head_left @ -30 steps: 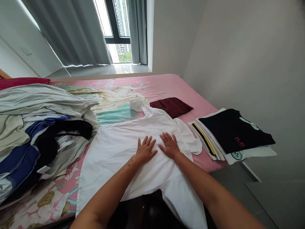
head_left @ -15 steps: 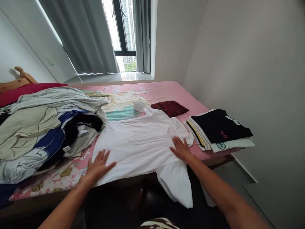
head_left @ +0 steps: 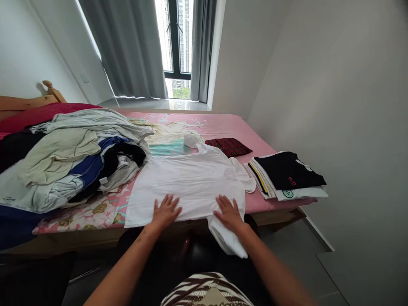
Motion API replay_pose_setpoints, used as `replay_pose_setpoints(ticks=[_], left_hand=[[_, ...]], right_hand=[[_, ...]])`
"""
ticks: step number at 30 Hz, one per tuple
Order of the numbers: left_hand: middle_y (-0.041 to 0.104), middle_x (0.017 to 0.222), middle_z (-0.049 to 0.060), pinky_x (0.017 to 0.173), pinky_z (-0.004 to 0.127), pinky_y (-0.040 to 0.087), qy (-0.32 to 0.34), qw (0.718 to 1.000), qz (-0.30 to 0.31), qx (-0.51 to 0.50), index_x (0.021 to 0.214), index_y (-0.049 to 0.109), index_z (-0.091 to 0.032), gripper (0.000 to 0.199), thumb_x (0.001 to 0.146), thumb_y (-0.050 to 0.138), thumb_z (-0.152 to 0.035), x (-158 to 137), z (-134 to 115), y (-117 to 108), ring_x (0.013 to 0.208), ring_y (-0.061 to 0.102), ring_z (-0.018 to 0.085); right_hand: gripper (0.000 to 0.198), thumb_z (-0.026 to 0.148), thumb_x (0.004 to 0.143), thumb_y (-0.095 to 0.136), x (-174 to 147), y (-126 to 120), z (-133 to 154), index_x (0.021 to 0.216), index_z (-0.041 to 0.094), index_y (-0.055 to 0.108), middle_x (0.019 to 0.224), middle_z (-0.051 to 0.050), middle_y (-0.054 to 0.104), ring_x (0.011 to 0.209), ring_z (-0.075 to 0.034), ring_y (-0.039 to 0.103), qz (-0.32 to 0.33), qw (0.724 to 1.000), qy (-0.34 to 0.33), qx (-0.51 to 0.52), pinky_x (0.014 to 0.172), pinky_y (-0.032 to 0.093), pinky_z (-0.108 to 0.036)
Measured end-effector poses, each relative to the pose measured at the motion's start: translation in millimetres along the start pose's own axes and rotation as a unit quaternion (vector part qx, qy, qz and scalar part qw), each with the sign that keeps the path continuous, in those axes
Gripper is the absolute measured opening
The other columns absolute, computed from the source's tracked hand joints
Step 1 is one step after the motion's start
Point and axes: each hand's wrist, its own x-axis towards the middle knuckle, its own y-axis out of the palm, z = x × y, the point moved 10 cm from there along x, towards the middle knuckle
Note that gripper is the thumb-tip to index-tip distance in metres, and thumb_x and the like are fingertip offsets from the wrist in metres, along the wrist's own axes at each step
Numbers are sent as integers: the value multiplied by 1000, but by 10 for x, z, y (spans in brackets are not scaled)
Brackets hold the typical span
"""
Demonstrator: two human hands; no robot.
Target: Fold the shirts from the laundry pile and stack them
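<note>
A white shirt (head_left: 188, 178) lies spread flat at the front edge of the bed, its collar toward the far right. One sleeve hangs over the edge; the other lies near the folded stack. My left hand (head_left: 166, 211) rests on the shirt's near side with its fingers spread. On the near right part of the shirt, by the hanging sleeve, my right hand (head_left: 228, 212) lies flat, fingers apart. Neither hand grips the cloth.
A heap of loose clothes (head_left: 76, 157) covers the bed's left side. Folded clothes (head_left: 287, 174), a black one on top, are stacked at the right edge. A dark red plaid cloth (head_left: 229, 146) lies behind the shirt. Beyond is the pink bedsheet (head_left: 223, 123).
My left hand has slid right across the shirt, and my right hand has moved slightly left and nearer, so they are closer together. The camera view has shifted a little.
</note>
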Motion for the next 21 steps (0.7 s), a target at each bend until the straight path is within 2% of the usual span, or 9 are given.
replay_pose_setpoints(ticks=[2,4,6,8,10,12,14,18,21], left_hand=[[22,154,5,112,57,4,-60,998,4,28,144,32,-25,66,86,33,-56,-126,460,87,142,14,26],[18,155,5,112,56,3,-125,990,-19,64,145,28,-22,68,86,29,-56,-297,1034,87,143,12,25],[16,155,3,111,55,5,-188,977,-44,90,146,26,-24,66,87,22,-54,-467,1546,62,143,12,23],[18,154,1,111,54,9,-231,965,-62,104,145,26,-26,64,87,19,-52,-587,1842,37,143,13,22],[23,153,1,110,54,15,-245,960,-84,109,142,31,-24,62,86,21,-49,-620,1856,-7,142,14,23],[28,152,4,110,50,20,-207,968,-116,88,138,39,-20,59,86,25,-45,-535,1558,-77,142,16,22],[34,149,5,111,43,24,-111,983,-144,33,133,46,-18,56,85,31,-42,-355,999,-154,141,19,20],[47,141,6,110,40,30,104,981,-129,-96,124,57,-21,47,87,36,-42,65,-348,-227,138,30,20],[45,142,6,109,44,32,182,970,-87,-135,126,56,-22,44,89,37,-37,387,-1140,-182,137,31,22]], right_hand=[[63,48,91,33,-271,39,-507,147,21,23,153,-7,20,142,-22,12,-30,997,64,-17,111,8,-53],[63,43,89,36,-579,22,-1021,146,20,25,152,-8,24,141,-23,16,-68,989,132,-20,109,13,-57],[58,42,87,36,-842,-45,-1408,141,20,35,148,-9,33,137,-25,26,-114,976,184,28,106,23,-56],[52,44,85,36,-998,-134,-1671,126,17,52,133,-12,51,126,-27,44,-164,949,234,130,100,36,-51],[44,45,81,41,-1031,-178,-1850,107,17,62,112,-14,63,107,-28,58,-203,891,293,280,90,46,-46],[38,43,76,47,-924,-159,-1915,100,17,60,97,-12,66,88,-26,63,-216,816,339,416,73,53,-42],[35,42,76,49,-707,-146,-1893,101,19,56,90,-10,66,71,-22,64,-212,760,356,501,55,52,-34],[23,40,79,49,-228,-140,-1867,88,19,51,71,-3,62,50,-12,57,-201,703,361,579,42,45,-23],[15,32,78,53,9,-133,-1904,75,19,48,56,2,54,41,-9,49,-199,670,364,616,37,38,-19]])
